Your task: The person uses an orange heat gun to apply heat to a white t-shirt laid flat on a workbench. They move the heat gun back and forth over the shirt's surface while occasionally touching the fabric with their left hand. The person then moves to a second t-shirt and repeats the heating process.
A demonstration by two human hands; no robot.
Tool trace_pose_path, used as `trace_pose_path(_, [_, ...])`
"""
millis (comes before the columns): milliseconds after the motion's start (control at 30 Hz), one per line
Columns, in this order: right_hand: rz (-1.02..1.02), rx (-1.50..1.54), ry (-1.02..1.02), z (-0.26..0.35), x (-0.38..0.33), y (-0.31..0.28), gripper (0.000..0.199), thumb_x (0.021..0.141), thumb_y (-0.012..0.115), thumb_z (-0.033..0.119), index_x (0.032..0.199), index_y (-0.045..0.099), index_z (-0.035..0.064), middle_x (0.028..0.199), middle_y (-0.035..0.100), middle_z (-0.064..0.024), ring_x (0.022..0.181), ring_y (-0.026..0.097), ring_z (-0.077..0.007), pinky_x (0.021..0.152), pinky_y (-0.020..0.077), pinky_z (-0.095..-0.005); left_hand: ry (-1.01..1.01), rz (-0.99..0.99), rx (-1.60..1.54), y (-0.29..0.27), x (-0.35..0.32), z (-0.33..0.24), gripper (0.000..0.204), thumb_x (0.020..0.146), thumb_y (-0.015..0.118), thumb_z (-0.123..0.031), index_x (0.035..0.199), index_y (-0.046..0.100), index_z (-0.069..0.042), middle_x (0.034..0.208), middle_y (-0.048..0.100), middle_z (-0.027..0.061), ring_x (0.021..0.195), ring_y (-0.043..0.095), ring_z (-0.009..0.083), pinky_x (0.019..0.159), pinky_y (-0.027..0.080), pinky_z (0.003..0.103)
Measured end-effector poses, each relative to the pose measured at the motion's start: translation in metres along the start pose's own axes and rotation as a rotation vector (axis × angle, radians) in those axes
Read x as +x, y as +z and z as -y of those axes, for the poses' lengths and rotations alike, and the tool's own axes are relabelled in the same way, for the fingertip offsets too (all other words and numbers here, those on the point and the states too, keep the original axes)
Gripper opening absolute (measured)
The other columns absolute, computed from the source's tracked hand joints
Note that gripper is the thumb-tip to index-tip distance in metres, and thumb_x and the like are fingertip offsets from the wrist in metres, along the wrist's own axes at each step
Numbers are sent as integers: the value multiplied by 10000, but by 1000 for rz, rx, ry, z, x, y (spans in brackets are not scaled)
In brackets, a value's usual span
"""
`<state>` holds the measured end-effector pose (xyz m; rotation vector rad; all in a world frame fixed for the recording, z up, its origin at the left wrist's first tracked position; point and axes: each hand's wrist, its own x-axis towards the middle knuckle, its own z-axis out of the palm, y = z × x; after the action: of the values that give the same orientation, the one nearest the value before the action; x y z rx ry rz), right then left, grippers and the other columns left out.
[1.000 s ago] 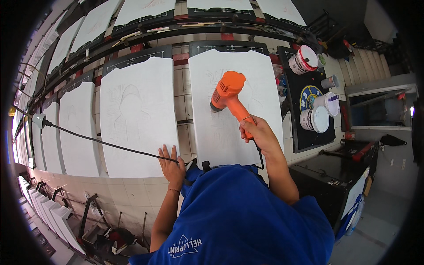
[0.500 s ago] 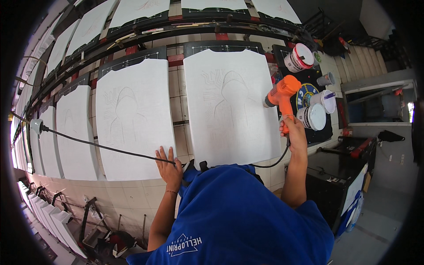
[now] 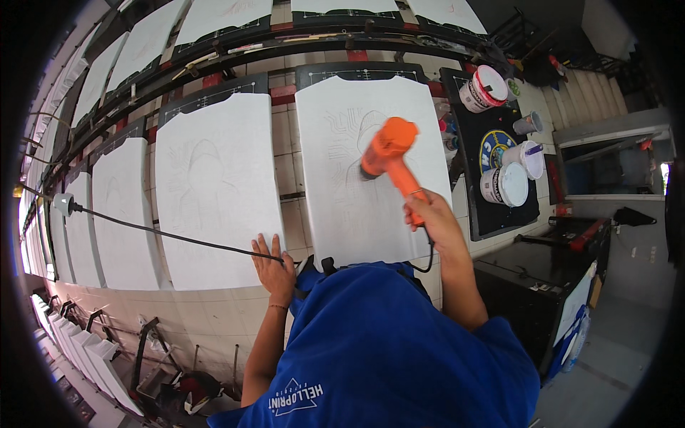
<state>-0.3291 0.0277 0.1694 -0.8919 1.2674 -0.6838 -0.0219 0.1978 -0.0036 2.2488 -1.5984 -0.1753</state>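
Note:
My right hand [image 3: 432,214] is closed round the handle of an orange hair dryer [image 3: 391,150]. The dryer's dark nozzle points down and left over a white shirt [image 3: 335,221] stretched on a black board [image 3: 360,69]; faint grey line artwork shows on the cloth, partly hidden by the dryer. My left hand [image 3: 272,265] lies with fingers spread on the lower right corner of a neighbouring white shirt [image 3: 221,242], which bears a similar faint drawing. The dryer's black cord [image 3: 164,234] passes under or beside my left hand; I cannot tell which.
To the right, white paint tubs [image 3: 505,185] and a red-rimmed tub [image 3: 485,89] stand on a black board [image 3: 474,217]. A grey plug [image 3: 64,205] hangs at the left, the cord stretched across the shirts. Black rails [image 3: 285,44] run behind. A dark cabinet [image 3: 517,274] stands at right.
My right hand has swung the hair dryer left, from the shirt's right edge to over its middle. My left hand has stayed nearly in place.

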Motion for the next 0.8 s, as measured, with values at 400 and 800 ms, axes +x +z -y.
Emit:
trace_pose_path(400, [-347, 33, -56, 0, -24, -83, 259, 907, 643, 270, 976, 596, 24, 776, 592, -26, 633, 582, -100, 510, 453, -229, -21, 39, -17, -2, -1, -1, 497, 878, 533, -160, 1373, 530, -108, 1522, 323, 205, 1429, 254, 402, 1150, 227, 515])
trace_pose_path(800, [149, -12, 77, 1, -11, 27, 260, 919, 627, 246, 998, 572, 5, 771, 593, -33, 652, 575, -105, 536, 456, -239, -2, -7, -7, 0, 0, 1, 504, 874, 543, -160, 1376, 526, -115, 1518, 331, 199, 1426, 258, 401, 1148, 235, 516])
